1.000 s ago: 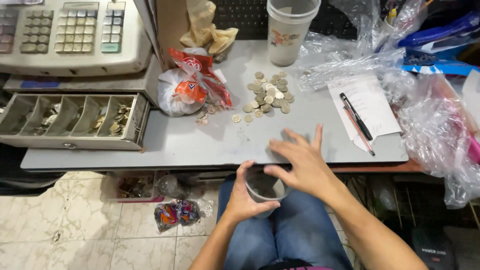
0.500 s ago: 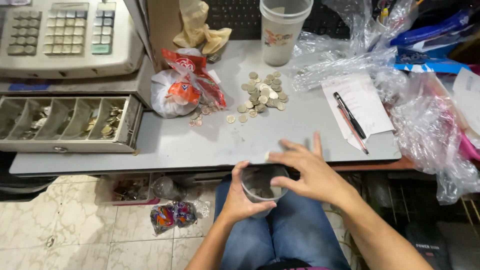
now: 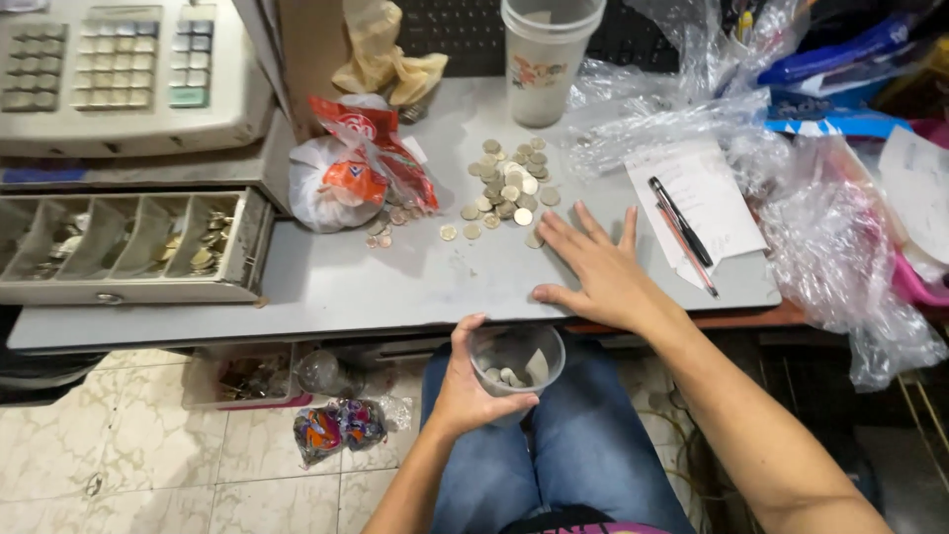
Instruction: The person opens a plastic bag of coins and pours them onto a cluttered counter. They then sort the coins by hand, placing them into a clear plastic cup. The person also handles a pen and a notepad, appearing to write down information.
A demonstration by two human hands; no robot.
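Left of the coin pile (image 3: 509, 188) sits an open cash drawer (image 3: 129, 247), then a knotted plastic bag (image 3: 341, 178). Below the pile, under the grey counter (image 3: 395, 287) edge, the left hand (image 3: 465, 386) grips a small clear cup (image 3: 516, 364) holding a few coins. Just right of the pile, the right hand (image 3: 598, 272) lies flat, fingers spread, holding nothing. Farther right lies a black pen (image 3: 680, 220).

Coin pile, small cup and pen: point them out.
coin pile (image 3: 509, 186), head view, middle of the heap
small cup (image 3: 542, 338), head view, far rim, in the left hand (image 3: 465, 391)
pen (image 3: 680, 220), head view, mid-barrel
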